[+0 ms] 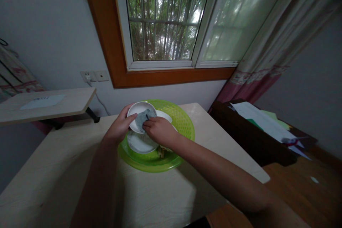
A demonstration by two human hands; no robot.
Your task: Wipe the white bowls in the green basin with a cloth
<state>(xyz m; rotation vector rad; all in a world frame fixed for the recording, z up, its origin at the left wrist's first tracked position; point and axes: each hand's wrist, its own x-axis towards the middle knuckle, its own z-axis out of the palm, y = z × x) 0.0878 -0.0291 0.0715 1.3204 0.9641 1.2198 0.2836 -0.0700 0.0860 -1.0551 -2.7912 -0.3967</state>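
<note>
My left hand grips a small white bowl by its left side, thumb over the rim, with the bowl's inside tilted toward me. Pressed into the bowl is a grey-blue cloth, which the closed fingers of my right hand hold. Both hands are above a round, bright green plastic basket. In the basket a white plate lies below the bowl, and another white dish shows partly behind my right hand. A yellowish item is mostly hidden under my right wrist.
The basket rests on a pale wooden table. A raised shelf with a paper sheet stands at the left. Behind are a wall socket with a plugged-in cable and a window. Papers lie on dark furniture at the right.
</note>
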